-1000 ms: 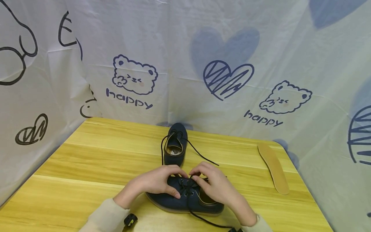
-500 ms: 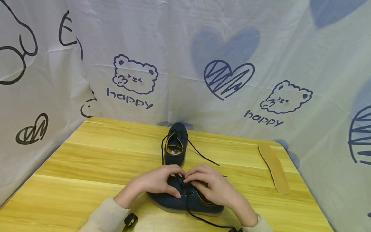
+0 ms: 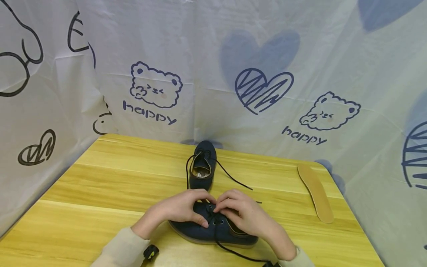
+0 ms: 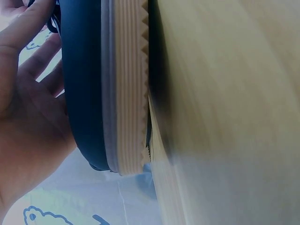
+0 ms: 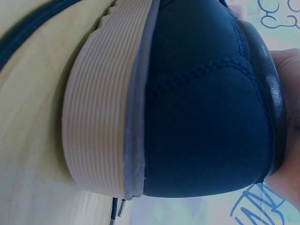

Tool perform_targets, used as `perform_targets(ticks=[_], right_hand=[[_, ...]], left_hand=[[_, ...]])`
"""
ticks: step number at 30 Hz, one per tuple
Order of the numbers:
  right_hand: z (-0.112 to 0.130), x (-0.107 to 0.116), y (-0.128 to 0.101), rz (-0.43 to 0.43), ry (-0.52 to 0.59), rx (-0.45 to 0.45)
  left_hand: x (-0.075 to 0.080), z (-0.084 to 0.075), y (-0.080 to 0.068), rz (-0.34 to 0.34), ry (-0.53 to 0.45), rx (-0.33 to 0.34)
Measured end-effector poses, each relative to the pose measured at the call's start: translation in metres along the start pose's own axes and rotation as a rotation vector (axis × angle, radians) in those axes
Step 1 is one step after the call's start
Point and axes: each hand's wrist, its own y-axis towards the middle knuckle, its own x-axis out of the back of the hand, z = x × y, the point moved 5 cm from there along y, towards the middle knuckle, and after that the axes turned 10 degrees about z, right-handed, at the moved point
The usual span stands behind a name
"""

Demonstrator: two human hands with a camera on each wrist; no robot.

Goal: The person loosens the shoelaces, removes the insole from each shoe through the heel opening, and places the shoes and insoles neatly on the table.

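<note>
A dark navy lace-up shoe (image 3: 205,234) lies sideways across the near table, toe to the left. My left hand (image 3: 181,208) grips its front part, thumb on the near side and fingers over the far side. At the eyelets, my right hand (image 3: 241,213) pinches the dark shoelace (image 3: 238,255) between thumb and fingers; the pinched bit is hidden by the fingertips. The lace's other end trails toward me over the near side. In the left wrist view the toe and ribbed pale sole (image 4: 131,93) show; the right wrist view shows the heel (image 5: 201,131).
A second navy shoe (image 3: 201,183) stands just behind, toe away, its laces (image 3: 233,179) spread loose on the wooden table (image 3: 100,185). A tan insole (image 3: 315,194) lies at the right. A printed white curtain (image 3: 207,111) hangs behind the table.
My right fingertips have shifted a little left along the lacing, toward my left fingers. My left hand and the shoe have stayed put.
</note>
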Motion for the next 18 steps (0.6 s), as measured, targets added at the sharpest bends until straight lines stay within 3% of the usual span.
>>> perform_targets(ticks=[18], right_hand=[[-0.0067, 0.0055, -0.0015, -0.086, -0.030, -0.137]], left_hand=[[0.0005, -0.0011, -0.0007, 0.000, -0.004, 0.008]])
